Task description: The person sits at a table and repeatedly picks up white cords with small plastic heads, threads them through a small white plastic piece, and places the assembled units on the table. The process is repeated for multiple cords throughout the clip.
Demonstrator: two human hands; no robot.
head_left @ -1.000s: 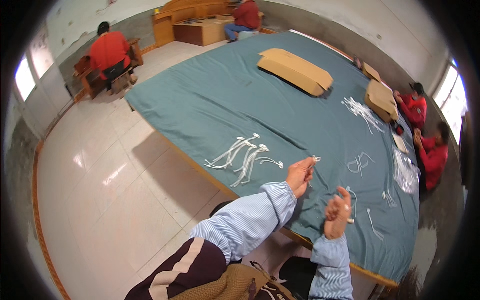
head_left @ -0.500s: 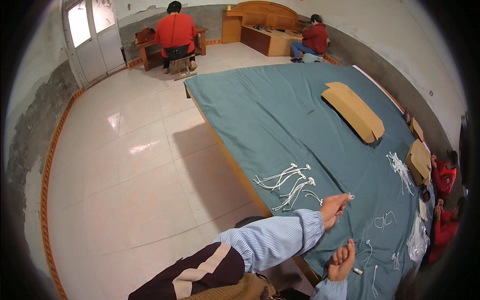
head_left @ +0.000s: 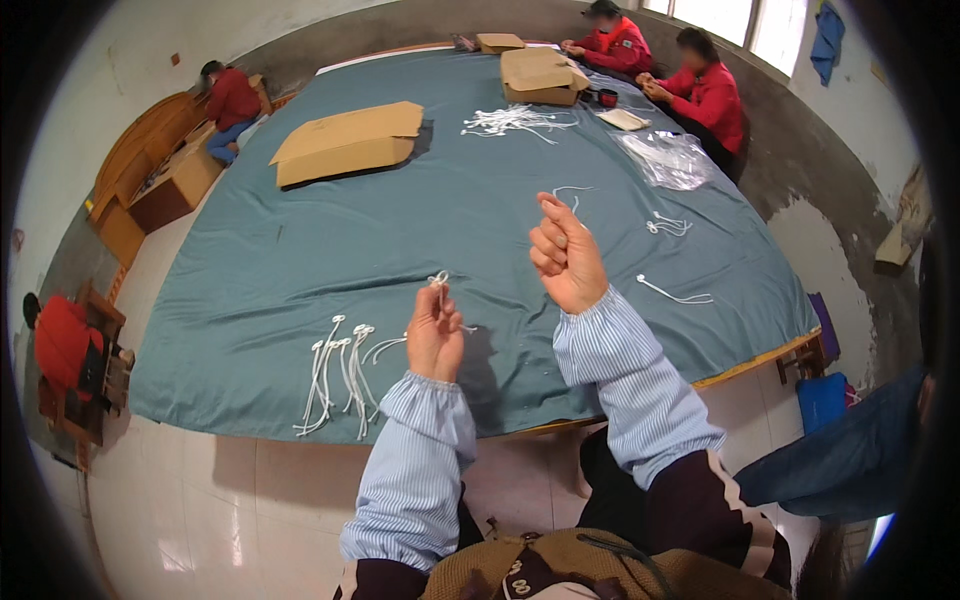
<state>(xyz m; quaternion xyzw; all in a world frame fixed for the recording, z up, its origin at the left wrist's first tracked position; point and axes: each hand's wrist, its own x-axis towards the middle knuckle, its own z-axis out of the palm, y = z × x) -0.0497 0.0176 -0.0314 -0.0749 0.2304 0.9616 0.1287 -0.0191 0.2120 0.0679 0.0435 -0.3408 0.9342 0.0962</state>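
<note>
**Knotting a white cord over the green table**

The left hand (head_left: 435,335) pinches a short white cord (head_left: 440,283) upright between thumb and fingertips, its looped end poking out above the fingers; the cord sits in the air just above the near edge of the table (head_left: 300,250), not resting on it. The right hand (head_left: 567,255) is raised higher and a little farther, fingers curled into a loose fist. Whether it grips a strand is too fine to tell (a thin white line near its fingertips may be a cord lying on the cloth behind).

Left of the left hand, a bundle of finished cords (head_left: 340,375) lies fanned near the table's near edge. To the right, single cords (head_left: 675,294) lie apart on the cloth, and another pair (head_left: 668,226) farther off. At the far side sit a flat carton (head_left: 345,143), a heap of loose cords (head_left: 515,120), a second carton (head_left: 542,75) and a clear plastic bag (head_left: 672,157). Two people in red (head_left: 710,95) work at the far right corner.

To do this step well, it would seem best to keep the pinch close under the loop so it cannot slip open, draw any free end evenly rather than jerk it, and hold the work low over the cloth so a dropped cord lands beside the bundle.
</note>
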